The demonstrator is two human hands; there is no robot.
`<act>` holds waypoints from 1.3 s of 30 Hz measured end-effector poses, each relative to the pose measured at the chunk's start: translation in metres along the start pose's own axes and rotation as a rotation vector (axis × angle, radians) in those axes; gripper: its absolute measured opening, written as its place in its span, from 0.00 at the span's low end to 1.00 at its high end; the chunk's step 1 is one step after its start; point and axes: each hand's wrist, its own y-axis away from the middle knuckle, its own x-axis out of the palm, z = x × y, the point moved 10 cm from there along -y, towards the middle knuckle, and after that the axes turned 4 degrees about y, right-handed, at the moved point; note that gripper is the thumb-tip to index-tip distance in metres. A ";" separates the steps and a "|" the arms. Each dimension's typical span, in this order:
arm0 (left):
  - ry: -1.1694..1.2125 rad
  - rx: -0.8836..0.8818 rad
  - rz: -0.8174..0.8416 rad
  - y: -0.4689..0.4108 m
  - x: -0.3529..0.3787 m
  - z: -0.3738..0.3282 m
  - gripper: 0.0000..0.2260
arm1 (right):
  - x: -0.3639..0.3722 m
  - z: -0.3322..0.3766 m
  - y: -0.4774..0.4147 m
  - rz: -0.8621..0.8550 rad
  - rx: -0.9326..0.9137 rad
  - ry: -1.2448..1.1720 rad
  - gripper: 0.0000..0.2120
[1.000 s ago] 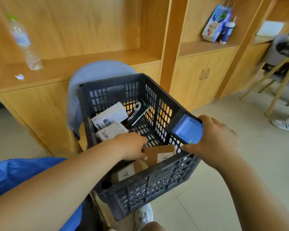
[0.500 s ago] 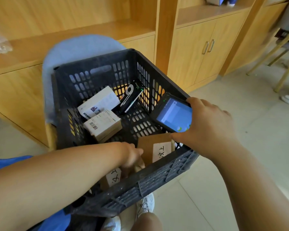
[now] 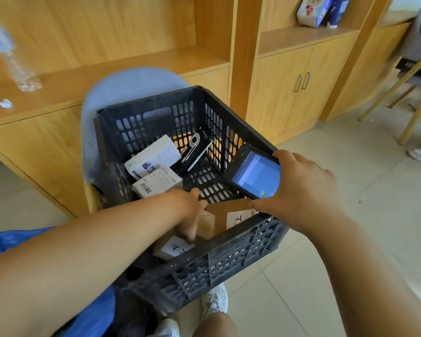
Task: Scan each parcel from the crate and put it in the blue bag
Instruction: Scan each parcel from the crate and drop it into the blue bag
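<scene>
Wooden cupboards (image 3: 299, 93) behind, black crate (image 3: 216, 261) on a blue chair (image 3: 131, 81), white parcels (image 3: 153, 155) at its far side, left hand (image 3: 188, 207) inside, curled on a brown parcel (image 3: 208, 221) by the near wall, right hand (image 3: 306, 190) gripping the scanner (image 3: 254, 176) over the rim, blue bag (image 3: 10, 239) lower left

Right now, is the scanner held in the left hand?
No, the right hand holds the scanner above the crate, while the left hand reaches down among the brown parcels.
</scene>
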 end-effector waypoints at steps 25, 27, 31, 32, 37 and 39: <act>1.008 -0.155 -1.267 0.261 0.060 0.119 0.45 | -0.046 0.052 0.115 -0.065 0.040 -0.188 0.45; 1.051 -0.153 -1.327 0.269 0.070 0.117 0.45 | -0.042 0.059 0.120 -0.037 0.019 -0.192 0.45; 1.039 -0.208 -1.421 0.282 0.089 0.114 0.45 | -0.040 0.073 0.128 0.036 -0.052 -0.169 0.44; 1.024 -0.222 -1.432 0.285 0.093 0.113 0.45 | -0.041 0.076 0.129 0.046 -0.070 -0.164 0.43; 0.981 -0.273 -1.433 0.293 0.107 0.116 0.44 | -0.048 0.094 0.133 0.068 -0.137 -0.101 0.42; 0.977 -0.281 -1.431 0.296 0.109 0.118 0.43 | -0.050 0.098 0.135 0.071 -0.149 -0.099 0.41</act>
